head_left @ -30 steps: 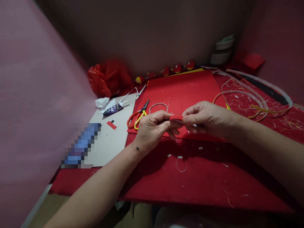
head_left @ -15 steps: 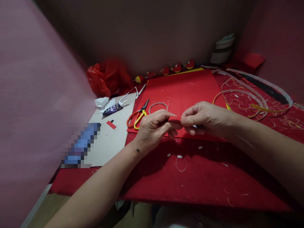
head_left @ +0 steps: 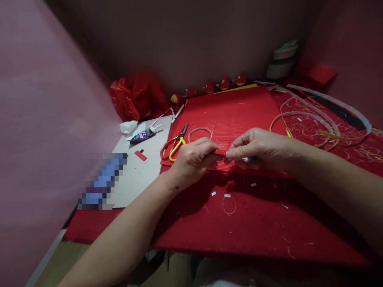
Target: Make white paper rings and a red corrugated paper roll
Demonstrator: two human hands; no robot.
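Between my two hands is a small ribbed red piece, a coil of corrugated paper [head_left: 220,152], partly hidden by the fingers. My left hand [head_left: 196,155] pinches its left side between thumb and fingers. From the right, my right hand [head_left: 248,149] pinches its other edge, thumb pressed to the fingertips. Both hands are over the near part of a large red corrugated sheet [head_left: 230,111]. Scissors [head_left: 176,145] with red and yellow handles lie just left of my left hand.
A glue tube [head_left: 145,134] and red scrap [head_left: 140,156] lie on a grey board [head_left: 143,175]. Red bird figures [head_left: 223,83] line the back. Paper strips [head_left: 317,119] and threads spread at right. A red plastic bag [head_left: 134,97] sits back left.
The red coil has turned slightly and shows less of its ribbed side, with my left fingers closing further over it. My right hand has shifted slightly left along it.
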